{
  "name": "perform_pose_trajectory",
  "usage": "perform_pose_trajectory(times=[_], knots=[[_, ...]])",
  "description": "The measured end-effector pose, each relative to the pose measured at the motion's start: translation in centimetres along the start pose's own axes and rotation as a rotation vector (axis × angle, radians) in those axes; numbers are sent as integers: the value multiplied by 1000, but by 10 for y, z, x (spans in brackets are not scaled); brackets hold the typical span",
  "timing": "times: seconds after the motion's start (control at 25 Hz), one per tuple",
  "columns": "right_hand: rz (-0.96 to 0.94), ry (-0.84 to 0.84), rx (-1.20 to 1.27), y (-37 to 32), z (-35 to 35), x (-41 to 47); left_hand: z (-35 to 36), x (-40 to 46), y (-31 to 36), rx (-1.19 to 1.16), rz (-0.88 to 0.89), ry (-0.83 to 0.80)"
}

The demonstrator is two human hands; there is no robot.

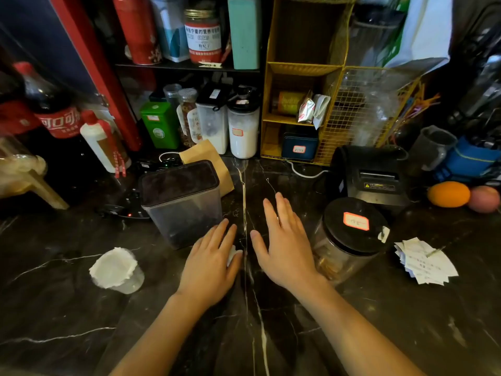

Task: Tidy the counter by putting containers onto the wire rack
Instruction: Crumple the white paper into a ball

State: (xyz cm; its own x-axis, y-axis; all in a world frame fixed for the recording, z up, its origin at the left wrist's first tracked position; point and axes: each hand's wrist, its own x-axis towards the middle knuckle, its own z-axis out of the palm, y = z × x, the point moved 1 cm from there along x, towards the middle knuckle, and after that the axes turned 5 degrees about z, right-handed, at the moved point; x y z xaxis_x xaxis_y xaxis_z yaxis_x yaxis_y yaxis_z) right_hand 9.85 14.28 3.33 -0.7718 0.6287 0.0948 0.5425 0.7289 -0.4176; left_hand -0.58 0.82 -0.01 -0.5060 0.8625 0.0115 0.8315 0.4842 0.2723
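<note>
A tall square plastic container (pixel 181 204) with a dark lid stands on the black marble counter (pixel 81 308), left of centre. My left hand (pixel 210 264) lies flat beside its lower right corner, fingers over a small white scrap. My right hand (pixel 284 240) hovers flat and empty over the counter, fingers spread. Right of it stands a round clear jar (pixel 349 237) with a black lid and an orange label. The yellow wire rack (pixel 303 69) rises at the back right, holding a few packets and a dark tin.
A paper-lined plastic cup (pixel 116 271) sits near left. Cola bottles (pixel 51 104) and a white bottle stand far left. A black shelf (pixel 189 67) holds tins and jars. A receipt printer (pixel 374 177), an orange (pixel 448 194) and paper slips (pixel 425 261) lie to the right.
</note>
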Motion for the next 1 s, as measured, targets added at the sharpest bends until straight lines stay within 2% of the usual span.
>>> perform_pose_trajectory(times=[0.16,0.48,0.64,0.84,1.0], knots=[[99,-139,-57,18,27,9,13,0,-5,2,26,-30],[183,-234,-161,32,65,32,26,4,-5,27,44,-110],[145,-170,-176,31,69,31,22,3,-3,40,53,-73],[134,-88,-114,32,71,28,21,0,-4,-84,51,-87],[137,-89,-25,32,70,21,19,-7,-3,-147,22,-53]])
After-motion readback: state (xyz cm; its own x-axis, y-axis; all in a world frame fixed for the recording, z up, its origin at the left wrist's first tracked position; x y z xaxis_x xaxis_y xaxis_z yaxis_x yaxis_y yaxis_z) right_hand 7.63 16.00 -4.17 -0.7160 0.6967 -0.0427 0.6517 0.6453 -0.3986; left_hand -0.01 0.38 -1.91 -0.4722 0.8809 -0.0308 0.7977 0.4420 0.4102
